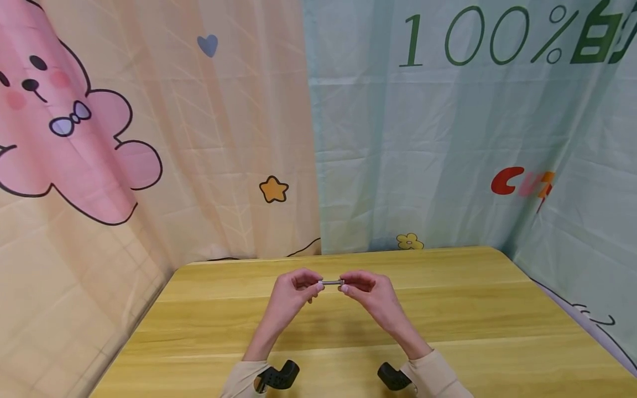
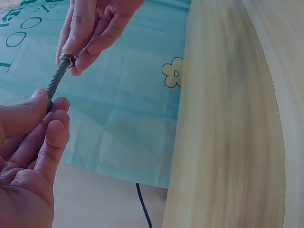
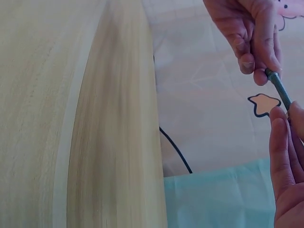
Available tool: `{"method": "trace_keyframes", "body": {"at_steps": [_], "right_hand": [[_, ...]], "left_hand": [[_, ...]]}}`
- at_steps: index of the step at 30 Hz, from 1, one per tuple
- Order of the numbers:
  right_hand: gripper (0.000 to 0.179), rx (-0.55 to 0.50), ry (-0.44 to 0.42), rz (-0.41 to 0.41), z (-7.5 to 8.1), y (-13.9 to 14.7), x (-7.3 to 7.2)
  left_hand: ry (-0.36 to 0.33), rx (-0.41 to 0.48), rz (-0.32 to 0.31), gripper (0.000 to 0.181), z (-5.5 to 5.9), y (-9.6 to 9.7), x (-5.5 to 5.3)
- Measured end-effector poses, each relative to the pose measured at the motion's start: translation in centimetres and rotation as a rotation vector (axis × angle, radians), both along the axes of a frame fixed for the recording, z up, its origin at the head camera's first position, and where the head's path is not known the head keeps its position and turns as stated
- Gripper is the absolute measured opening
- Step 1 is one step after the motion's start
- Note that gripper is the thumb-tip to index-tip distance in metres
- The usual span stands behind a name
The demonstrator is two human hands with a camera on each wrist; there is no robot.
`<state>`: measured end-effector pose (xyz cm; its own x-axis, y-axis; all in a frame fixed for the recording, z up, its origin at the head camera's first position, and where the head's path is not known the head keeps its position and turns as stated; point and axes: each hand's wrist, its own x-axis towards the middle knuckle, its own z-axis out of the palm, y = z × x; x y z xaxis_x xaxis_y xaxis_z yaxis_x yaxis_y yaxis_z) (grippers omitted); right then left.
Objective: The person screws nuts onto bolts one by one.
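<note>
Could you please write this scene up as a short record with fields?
Object: threaded metal bolt
Bolt position: roughly level in the head view, raised above the table
Left hand: pinches one end of the bolt
Right hand: pinches the other end, at a hexagonal piece; head or nut, cannot tell
Wrists: a black device at each
Table finish: light wood grain
Backdrop: peach curtain and pale blue-green curtain, both printed

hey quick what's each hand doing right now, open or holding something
Left hand: closed, pinching one end of a threaded metal bolt.
Right hand: closed, pinching the bolt's other end.
</note>
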<state>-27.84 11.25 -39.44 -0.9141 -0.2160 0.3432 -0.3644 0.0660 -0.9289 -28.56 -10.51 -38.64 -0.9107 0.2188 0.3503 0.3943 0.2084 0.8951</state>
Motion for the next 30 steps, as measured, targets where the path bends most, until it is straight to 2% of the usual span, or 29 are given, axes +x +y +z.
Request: {"method": "trace_keyframes", "body": {"at_steps": [12, 24, 30], "right_hand": [[0.022, 0.016, 0.003, 0.012, -0.26, 0.19, -0.16], [0.027, -0.039, -0.060, 0.002, -0.17, -0.23, -0.30], [0.027, -0.002, -0.071, -0.028, -0.29, -0.33, -0.33]], "left_hand": [[0.021, 0.026, -0.013, 0.008, -0.39, 0.31, 0.30], [0.045, 0.007, 0.018, 0.007, -0.31, 0.32, 0.44], [0.047, 0.014, 0.016, 0.008, -0.23, 0.44, 0.45]]}}
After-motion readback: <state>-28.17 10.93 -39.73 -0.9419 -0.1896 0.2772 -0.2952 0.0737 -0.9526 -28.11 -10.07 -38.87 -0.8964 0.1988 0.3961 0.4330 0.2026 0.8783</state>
